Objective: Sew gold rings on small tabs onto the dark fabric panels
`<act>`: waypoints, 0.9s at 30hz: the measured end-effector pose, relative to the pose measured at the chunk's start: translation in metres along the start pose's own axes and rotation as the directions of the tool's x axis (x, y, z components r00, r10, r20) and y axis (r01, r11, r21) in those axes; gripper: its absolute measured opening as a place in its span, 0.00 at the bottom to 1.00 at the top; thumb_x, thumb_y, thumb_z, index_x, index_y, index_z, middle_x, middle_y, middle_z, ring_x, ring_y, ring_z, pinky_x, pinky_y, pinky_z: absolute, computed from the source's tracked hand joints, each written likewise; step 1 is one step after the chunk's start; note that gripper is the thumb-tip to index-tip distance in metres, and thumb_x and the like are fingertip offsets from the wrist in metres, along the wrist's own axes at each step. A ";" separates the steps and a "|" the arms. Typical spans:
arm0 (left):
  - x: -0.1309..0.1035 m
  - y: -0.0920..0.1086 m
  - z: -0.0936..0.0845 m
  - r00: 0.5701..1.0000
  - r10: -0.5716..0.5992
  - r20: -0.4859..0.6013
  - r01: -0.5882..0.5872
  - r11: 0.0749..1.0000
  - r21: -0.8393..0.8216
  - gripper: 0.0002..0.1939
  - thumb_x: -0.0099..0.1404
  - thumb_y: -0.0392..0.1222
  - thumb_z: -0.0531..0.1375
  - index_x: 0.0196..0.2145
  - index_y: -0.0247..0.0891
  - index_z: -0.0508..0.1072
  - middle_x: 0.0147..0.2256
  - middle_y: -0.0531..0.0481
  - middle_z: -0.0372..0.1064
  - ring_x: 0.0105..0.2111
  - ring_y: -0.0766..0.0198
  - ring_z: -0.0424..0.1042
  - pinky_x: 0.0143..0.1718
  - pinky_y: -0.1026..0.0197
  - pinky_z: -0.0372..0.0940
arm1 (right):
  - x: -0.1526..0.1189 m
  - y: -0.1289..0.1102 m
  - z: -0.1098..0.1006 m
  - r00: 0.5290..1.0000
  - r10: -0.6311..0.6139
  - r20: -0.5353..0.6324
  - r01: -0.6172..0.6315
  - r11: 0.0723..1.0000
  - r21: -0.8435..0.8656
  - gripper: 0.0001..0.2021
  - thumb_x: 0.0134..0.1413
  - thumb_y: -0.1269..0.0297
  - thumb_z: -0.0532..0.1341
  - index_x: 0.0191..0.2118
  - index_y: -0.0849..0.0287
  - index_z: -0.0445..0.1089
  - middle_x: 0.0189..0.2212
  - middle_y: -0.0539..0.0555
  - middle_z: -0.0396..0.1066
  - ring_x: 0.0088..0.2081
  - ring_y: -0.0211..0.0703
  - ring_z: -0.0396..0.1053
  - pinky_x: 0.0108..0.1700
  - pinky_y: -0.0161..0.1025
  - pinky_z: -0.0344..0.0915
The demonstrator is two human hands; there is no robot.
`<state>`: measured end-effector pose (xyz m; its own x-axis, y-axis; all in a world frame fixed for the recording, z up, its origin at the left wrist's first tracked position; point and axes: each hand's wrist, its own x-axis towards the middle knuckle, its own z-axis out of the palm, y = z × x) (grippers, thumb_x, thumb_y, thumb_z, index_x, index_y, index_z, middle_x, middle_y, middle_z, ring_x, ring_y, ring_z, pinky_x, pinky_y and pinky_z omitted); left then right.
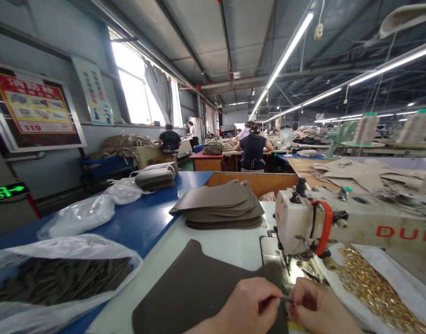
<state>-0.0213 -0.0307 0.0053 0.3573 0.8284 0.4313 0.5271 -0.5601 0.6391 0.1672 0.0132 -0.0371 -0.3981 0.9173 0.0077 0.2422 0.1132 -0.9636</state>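
My left hand (253,304) is closed in a pinch on one end of a short dark strip (286,299). Opposite it, my right hand (315,304) pinches the strip's other end, so the strip spans the small gap between my fingertips. Both hands are just in front of the needle area of a white sewing machine (293,222). A flat dark grey-brown cut panel (192,287) lies on the pale table, partly under my left hand and reaching toward the machine. Whether anything is threaded on the strip is too small to tell.
A stack of similar panels (220,206) sits behind. On the left, a plastic bag (129,260) holds many dark strips (63,278). Gold-coloured metal pieces (373,283) lie on white sheeting at right. Several people work farther back, one (254,148) directly ahead.
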 end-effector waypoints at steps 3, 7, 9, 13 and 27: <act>0.000 -0.003 0.001 0.997 0.066 -0.032 -0.065 0.997 0.030 0.13 0.54 0.28 0.55 0.31 0.36 0.78 0.25 0.49 0.74 0.24 0.67 0.70 0.28 0.70 0.62 | -0.003 -0.004 0.001 1.000 0.022 0.007 -0.022 1.000 0.014 0.05 0.35 0.65 0.57 0.20 0.56 0.58 0.16 0.47 0.65 0.21 0.36 0.60 0.25 0.33 0.52; 0.001 -0.003 0.003 0.995 0.060 -0.084 -0.057 0.998 0.032 0.12 0.54 0.28 0.55 0.30 0.36 0.78 0.24 0.49 0.74 0.22 0.68 0.69 0.25 0.71 0.61 | -0.009 -0.017 0.003 1.000 0.021 0.002 -0.021 0.998 0.059 0.07 0.39 0.62 0.59 0.21 0.57 0.60 0.17 0.48 0.67 0.21 0.36 0.62 0.26 0.33 0.54; 0.001 -0.001 0.003 0.995 0.030 -0.096 -0.028 0.999 0.024 0.11 0.55 0.28 0.55 0.29 0.36 0.78 0.24 0.49 0.74 0.22 0.68 0.69 0.25 0.71 0.61 | -0.011 -0.021 0.004 1.000 0.011 -0.012 -0.010 0.997 0.082 0.08 0.41 0.61 0.61 0.22 0.57 0.61 0.18 0.48 0.67 0.22 0.37 0.63 0.27 0.33 0.55; 0.001 0.003 0.001 0.995 -0.042 -0.089 0.044 0.999 0.029 0.11 0.55 0.29 0.56 0.29 0.36 0.78 0.24 0.50 0.74 0.22 0.69 0.69 0.24 0.71 0.60 | -0.013 -0.022 0.001 1.000 -0.006 -0.003 0.006 0.990 0.139 0.10 0.46 0.58 0.62 0.24 0.58 0.65 0.20 0.49 0.69 0.24 0.38 0.65 0.29 0.33 0.58; 0.006 0.002 -0.005 0.979 -0.201 -0.005 0.201 0.977 -0.071 0.09 0.60 0.37 0.55 0.32 0.40 0.76 0.23 0.54 0.73 0.20 0.69 0.69 0.23 0.71 0.63 | -0.013 -0.039 0.003 0.989 0.013 -0.147 0.022 0.972 0.235 0.11 0.43 0.56 0.66 0.26 0.59 0.70 0.23 0.50 0.73 0.25 0.38 0.67 0.30 0.34 0.62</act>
<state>-0.0219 -0.0275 0.0124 0.2398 0.9243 0.2970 0.5316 -0.3810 0.7565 0.1597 -0.0040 -0.0001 -0.2601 0.9650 0.0345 0.0185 0.0407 -0.9990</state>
